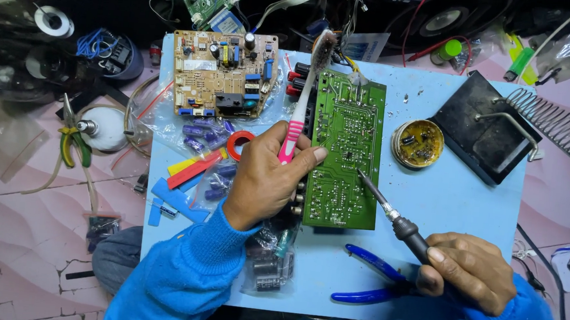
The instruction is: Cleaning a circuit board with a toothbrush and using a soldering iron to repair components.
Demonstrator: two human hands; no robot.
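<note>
My left hand [272, 176] grips a pink-and-white toothbrush [305, 98] with dirty bristles pointing up and away, and its thumb rests on the left edge of a green circuit board [344, 151] lying solder side up on a light blue mat [456, 199]. My right hand [467, 273] holds a black-handled soldering iron [398, 218]; its tip touches the lower middle of the green board. Both sleeves are blue.
A tan circuit board [223, 74] lies at the mat's back left, above bags of capacitors [203, 137] and a red tape ring [239, 145]. A flux tin [418, 143], a black iron stand with coil [501, 125] and blue pliers [373, 280] lie right and front.
</note>
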